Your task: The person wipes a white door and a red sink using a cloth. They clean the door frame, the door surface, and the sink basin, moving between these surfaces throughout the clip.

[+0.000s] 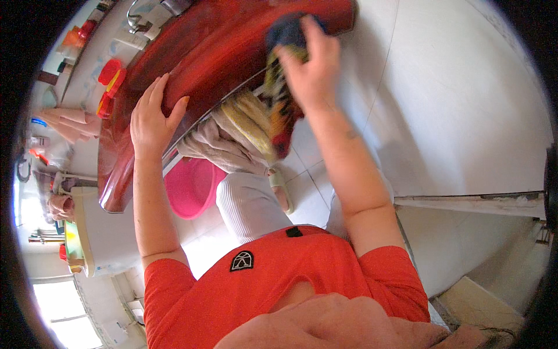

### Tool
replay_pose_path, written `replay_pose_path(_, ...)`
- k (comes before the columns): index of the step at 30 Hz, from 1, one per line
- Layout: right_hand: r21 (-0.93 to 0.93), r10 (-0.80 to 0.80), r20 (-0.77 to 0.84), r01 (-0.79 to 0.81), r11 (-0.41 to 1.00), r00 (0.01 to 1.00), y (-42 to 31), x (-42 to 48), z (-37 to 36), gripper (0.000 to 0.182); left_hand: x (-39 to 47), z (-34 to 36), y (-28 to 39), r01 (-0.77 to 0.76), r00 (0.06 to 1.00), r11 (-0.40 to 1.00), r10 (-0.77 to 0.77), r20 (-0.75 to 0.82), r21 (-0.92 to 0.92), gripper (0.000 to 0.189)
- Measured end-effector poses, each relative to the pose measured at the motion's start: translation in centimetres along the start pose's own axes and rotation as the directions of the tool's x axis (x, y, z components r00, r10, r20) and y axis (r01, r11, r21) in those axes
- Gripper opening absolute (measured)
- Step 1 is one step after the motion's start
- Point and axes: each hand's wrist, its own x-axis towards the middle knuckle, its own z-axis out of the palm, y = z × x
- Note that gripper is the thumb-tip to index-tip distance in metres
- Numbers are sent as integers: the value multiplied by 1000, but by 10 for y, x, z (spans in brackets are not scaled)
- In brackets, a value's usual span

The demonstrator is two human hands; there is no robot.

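My left hand lies flat on the rounded front of a glossy dark-red washbasin counter, thumb spread from the fingers. Blurred by motion, my right hand is at the counter's right part, with a dark blue cloth between thumb and fingers. Below that hand hangs a multicoloured cloth in yellow, black and red; whether it joins the dark one is unclear. Beside it, beige and yellow towels hang under the counter's front edge.
A pink plastic basin is below the counter, by my knee. Behind the counter are a chrome faucet and red-and-yellow containers. A white washing machine stands left. To the right is a pale wall or door panel.
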Motion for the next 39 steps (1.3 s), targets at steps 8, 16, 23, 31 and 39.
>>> replay_pose_path(8, -202, -24, -14, 21, 979, 1000, 5, 19, -8, 70, 5, 1, 4, 9, 1000, 1000, -10, 15, 26, 59)
replay_pose_path(16, 144, -245, 453, 201, 969, 857, -70, -40, 12, 73, 2, -2, -2, 3, 1000, 1000, -3, 2, -15, 60)
replay_pose_path(23, -138, 139, -38, -143, 980, 990, 41, 48, -28, 67, 1, -2, 4, 18, 1000, 1000, -18, -7, 4, 58)
replay_pose_path(31, -65, -90, 58, 94, 993, 994, -20, -26, 17, 75, 1, -3, 6, 16, 999, 1000, -15, -37, 25, 59)
replay_pose_path(39, -16, -117, 169, 122, 992, 979, -16, -31, 9, 72, -1, 1, -2, -18, 999, 1000, 18, -43, 20, 60)
